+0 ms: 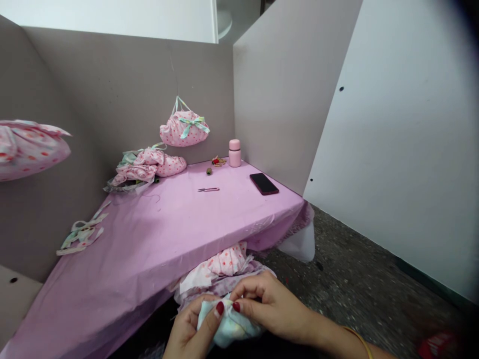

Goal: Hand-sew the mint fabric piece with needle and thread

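Low in the view, below the table's front edge, my left hand (190, 326) and my right hand (267, 304) meet on a small piece of pale green and white cloth (230, 329). My left thumb presses on its top and the fingers wrap beneath it. My right hand pinches the cloth's upper edge with thumb and forefinger. Just above the hands lies a bundle of pink dotted fabric (224, 264). Whether the pinch holds a needle is too small to tell.
The table under a pink cloth (157, 234) carries small snips (208, 189), a black phone (264, 183), a pink bottle (234, 152), a heap of pink fabric pouches (147, 167) and loose ribbon strips (82, 233). A finished pouch (184, 127) hangs on the back partition. Grey floor lies right.
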A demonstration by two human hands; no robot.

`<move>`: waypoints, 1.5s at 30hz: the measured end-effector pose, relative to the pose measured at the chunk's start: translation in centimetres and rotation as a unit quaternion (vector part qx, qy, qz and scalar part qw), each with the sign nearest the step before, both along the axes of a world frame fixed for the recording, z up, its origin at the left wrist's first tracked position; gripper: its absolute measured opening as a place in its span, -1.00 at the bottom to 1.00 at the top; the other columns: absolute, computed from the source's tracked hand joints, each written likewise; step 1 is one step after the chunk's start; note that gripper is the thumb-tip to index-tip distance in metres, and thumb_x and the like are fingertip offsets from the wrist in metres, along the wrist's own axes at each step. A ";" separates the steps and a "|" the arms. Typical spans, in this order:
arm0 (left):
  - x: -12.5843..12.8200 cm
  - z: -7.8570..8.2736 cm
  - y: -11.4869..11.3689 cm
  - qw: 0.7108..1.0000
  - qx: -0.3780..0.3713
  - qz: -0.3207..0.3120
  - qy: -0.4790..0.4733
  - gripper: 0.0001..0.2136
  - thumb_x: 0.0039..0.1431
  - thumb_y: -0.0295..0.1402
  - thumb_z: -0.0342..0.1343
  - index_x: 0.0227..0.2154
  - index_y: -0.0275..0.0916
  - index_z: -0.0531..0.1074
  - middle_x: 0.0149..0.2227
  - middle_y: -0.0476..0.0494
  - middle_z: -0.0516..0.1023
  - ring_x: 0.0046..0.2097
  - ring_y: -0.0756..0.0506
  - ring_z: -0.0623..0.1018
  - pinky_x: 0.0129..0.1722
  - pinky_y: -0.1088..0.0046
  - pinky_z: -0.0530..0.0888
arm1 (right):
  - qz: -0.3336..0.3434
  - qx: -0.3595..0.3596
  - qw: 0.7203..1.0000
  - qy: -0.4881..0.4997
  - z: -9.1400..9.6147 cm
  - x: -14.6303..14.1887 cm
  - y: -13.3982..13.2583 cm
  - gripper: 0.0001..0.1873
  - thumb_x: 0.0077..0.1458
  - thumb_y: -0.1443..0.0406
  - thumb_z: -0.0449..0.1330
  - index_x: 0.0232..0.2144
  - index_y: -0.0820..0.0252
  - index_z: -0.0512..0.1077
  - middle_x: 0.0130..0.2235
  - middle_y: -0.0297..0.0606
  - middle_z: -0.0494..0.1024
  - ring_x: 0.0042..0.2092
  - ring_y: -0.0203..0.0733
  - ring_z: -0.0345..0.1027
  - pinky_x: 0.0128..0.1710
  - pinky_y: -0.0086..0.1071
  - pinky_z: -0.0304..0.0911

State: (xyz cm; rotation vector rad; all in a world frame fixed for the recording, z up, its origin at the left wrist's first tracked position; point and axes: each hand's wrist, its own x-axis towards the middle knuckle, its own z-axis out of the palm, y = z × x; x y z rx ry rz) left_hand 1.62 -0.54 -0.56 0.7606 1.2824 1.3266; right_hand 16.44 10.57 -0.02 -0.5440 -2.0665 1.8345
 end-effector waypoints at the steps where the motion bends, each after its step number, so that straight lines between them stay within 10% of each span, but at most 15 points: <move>1: 0.0 0.0 0.0 1.000 0.005 -0.001 -0.005 -0.73 0.01 -0.12 0.20 -0.40 -0.25 0.56 -0.55 -0.05 0.52 -0.47 -0.06 0.40 -0.40 0.45 0.35 | 0.001 -0.009 1.000 0.002 -0.1 0.0 0.0 -0.77 0.07 0.24 0.17 -0.37 0.34 0.50 -0.56 -0.40 0.31 -0.55 -0.43 0.05 -0.58 -0.57 -0.03; 45: 0.3 0.1 -0.1 0.997 -0.013 -0.004 -0.077 -0.72 -0.06 -0.12 0.26 -0.46 -0.27 0.53 -0.59 0.02 0.43 -0.52 0.00 0.34 -0.45 0.49 0.28 | 0.037 0.040 0.998 0.020 0.2 -0.2 0.7 -0.75 0.11 0.21 0.14 -0.37 0.30 0.50 -0.54 -0.41 0.27 -0.52 -0.41 0.04 -0.56 -0.56 -0.02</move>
